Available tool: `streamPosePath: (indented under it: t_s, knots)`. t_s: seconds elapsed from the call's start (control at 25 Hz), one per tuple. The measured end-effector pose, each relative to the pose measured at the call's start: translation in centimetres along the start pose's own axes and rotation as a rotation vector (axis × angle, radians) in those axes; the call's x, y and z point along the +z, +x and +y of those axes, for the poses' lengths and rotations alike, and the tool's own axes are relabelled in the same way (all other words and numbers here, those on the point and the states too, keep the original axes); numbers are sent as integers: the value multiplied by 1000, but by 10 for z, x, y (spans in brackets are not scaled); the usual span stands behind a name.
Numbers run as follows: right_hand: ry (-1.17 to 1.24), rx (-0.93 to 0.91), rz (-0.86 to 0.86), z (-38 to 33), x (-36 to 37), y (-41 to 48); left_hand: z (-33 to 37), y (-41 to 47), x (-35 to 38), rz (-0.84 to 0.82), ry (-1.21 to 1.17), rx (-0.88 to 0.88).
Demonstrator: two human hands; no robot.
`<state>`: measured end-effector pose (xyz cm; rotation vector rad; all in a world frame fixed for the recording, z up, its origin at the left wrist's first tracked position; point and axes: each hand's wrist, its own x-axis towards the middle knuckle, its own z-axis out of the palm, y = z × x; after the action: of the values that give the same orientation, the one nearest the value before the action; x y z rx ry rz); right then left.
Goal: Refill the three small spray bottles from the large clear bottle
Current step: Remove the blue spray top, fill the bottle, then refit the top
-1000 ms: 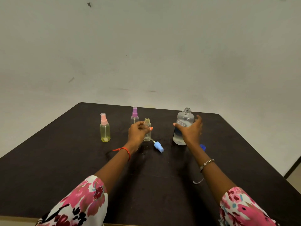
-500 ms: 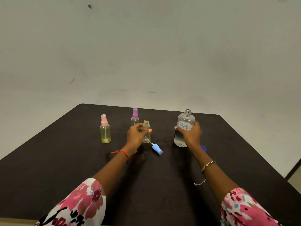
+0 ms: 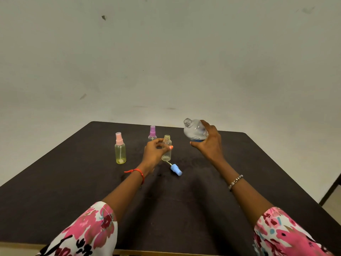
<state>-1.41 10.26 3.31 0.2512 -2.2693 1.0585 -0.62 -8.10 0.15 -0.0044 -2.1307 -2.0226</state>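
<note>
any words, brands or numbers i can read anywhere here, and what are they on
No text here can be read.
Large clear bottle: label blurred and partly behind the right hand, unreadable.
Pink-capped bottle, purple-capped bottle, uncapped small bottle, blue spray cap: no print visible.

No legible text, brand, number or sign is present. The large clear bottle [image 3: 195,131] carries a label; its print is too blurred to read.

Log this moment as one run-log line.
left hand: holds uncapped small clear spray bottle on dark table | right hand: grips large clear bottle, raised, neck tilted left | pour: not begun
</note>
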Motion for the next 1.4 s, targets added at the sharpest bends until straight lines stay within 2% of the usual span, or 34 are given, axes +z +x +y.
streamPosePath:
  t_s: [0.16,0.6,1.4]
  knots:
    - [-111,-97,-62,-11,-5,2,8,-4,-2,-16,36,33]
    - [-293,-178,-158,-19,-15,4,21,-13,-4,-88,74,35]
    - [-381,-256,-197,-19,-17,7,17,-11,-5,-109,92,58]
